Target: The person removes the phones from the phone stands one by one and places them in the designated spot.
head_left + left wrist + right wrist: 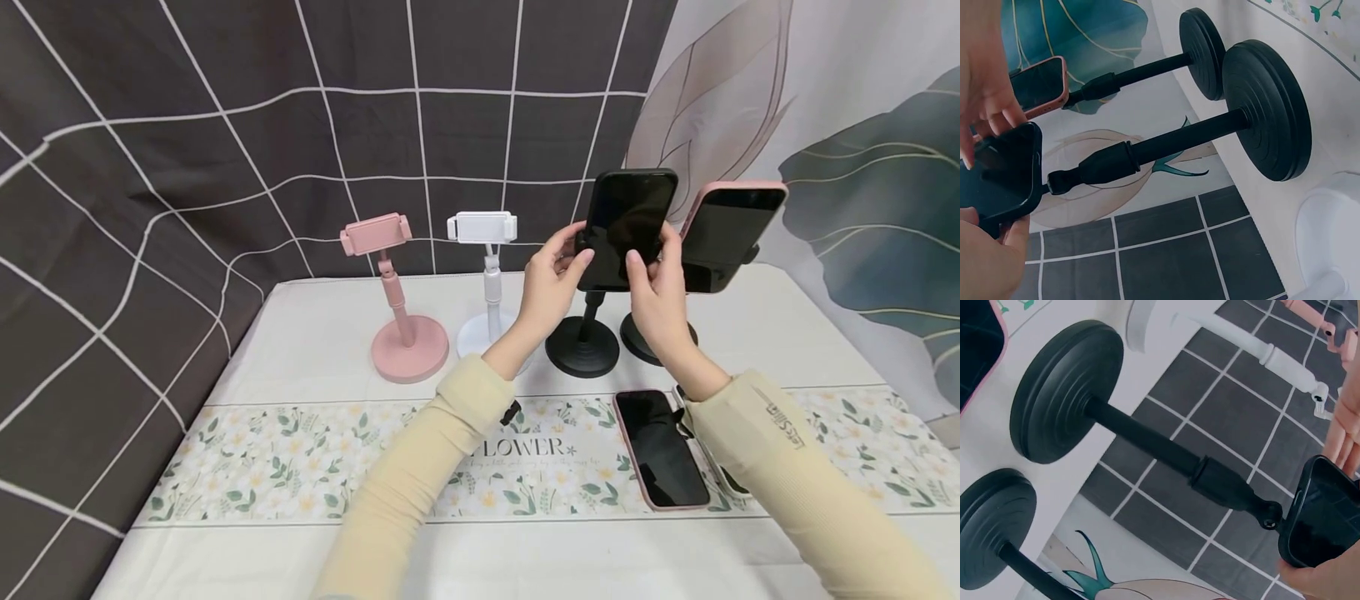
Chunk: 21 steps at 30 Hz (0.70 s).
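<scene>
A black smartphone [628, 233] stands upright at the head of a black phone stand [583, 347]. My left hand [550, 282] grips its left edge near the stand's clamp, most of which the phone hides. On the right side my right hand [662, 304] holds the same phone, thumb over the lower screen. In the left wrist view the stand's jointed neck [1065, 181] meets the back of the phone [1007, 178]. Just to the right, a pink-edged phone [733, 233] sits tilted on a second black stand [636, 340], partly behind my right hand.
A pink stand [410, 350] and a white stand [492, 287] with phone-free holders stand to the left. Two phones lie on the floral strip: a pink-edged one [662, 450] and another [731, 479] partly under my right sleeve. A dark gridded cloth [465, 133] hangs behind the table.
</scene>
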Tool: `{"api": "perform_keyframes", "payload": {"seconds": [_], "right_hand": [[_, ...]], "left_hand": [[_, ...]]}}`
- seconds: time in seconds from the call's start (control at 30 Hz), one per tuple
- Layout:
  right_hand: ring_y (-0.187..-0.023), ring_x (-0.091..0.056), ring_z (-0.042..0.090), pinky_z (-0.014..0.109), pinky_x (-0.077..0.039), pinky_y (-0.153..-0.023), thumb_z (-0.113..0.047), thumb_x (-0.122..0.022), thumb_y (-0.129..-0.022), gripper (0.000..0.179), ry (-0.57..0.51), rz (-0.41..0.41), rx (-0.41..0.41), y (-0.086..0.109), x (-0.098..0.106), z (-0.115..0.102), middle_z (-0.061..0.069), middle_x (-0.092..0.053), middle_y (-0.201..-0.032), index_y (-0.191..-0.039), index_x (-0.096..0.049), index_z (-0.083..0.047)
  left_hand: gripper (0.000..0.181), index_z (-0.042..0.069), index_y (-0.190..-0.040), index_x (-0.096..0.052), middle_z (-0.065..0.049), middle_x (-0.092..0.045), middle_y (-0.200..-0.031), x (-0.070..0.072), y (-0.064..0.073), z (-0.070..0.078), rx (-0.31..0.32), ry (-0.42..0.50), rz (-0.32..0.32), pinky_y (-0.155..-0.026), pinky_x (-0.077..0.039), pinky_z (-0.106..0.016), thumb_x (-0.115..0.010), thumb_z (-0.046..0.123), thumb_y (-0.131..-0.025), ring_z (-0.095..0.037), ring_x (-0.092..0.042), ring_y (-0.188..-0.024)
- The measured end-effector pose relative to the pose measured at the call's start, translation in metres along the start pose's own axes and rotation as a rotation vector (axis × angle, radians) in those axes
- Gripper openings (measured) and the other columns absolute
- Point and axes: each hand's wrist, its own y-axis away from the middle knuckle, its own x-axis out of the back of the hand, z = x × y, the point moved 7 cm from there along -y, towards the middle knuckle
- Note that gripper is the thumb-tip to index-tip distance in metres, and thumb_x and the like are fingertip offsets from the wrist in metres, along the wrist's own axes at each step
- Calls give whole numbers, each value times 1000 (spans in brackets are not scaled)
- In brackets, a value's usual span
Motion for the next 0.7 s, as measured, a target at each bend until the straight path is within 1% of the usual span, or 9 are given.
{"api": "perform_keyframes", "payload": {"seconds": [0.07,0.17,0.3,0.4,0.5,0.57,0.7], "right_hand": [[-66,-43,-5,11,-34,-60,-3,-46,-96,45,3,18,18,-1,-2,0,17,-44,-130,-138,-30,2],[-71,-42,-5,10,-34,-62,0,-50,-94,45,45,36,53,-3,-2,0,21,-44,-129,-134,-31,6],[-65,-38,-2,12,-31,-57,-4,-56,-92,47,94,49,107,-3,0,-2,25,-45,-123,-131,-33,10],[-72,-42,-3,11,-33,-61,-6,-58,-90,50,106,43,134,-1,0,-5,27,-45,-122,-130,-33,12],[-74,-42,-4,10,-34,-62,-5,-59,-89,50,106,39,148,1,1,-10,28,-46,-119,-129,-33,12],[-75,-44,-5,8,-35,-63,-4,-59,-89,50,89,27,152,2,1,-14,27,-46,-119,-129,-33,12],[-82,-49,-9,4,-40,-72,-1,-59,-88,48,57,-18,159,7,-1,-25,26,-47,-116,-126,-33,13]], "left_hand": [[38,-1,-129,-53,-21,-63,-115,0,-1,0,6,-5,8,-87,-50,-18,-57,7,-92,-26,-65,-104],[38,-3,-128,-54,-21,-61,-122,1,-2,1,11,-5,16,-88,-49,-17,-58,6,-91,-24,-64,-109],[37,-5,-126,-56,-21,-59,-126,4,-4,2,14,15,23,-89,-49,-18,-60,4,-90,-24,-61,-113],[37,-7,-125,-56,-21,-59,-125,7,-3,2,17,39,25,-89,-49,-19,-61,2,-89,-25,-60,-113],[38,-6,-125,-56,-21,-59,-125,11,-1,4,17,53,22,-89,-49,-21,-61,3,-89,-25,-60,-114],[37,-6,-124,-57,-21,-59,-124,14,2,8,8,60,24,-90,-49,-22,-61,4,-89,-25,-60,-113],[36,-8,-123,-57,-23,-60,-122,22,12,16,-8,79,32,-90,-50,-25,-61,2,-89,-27,-61,-112]]}}
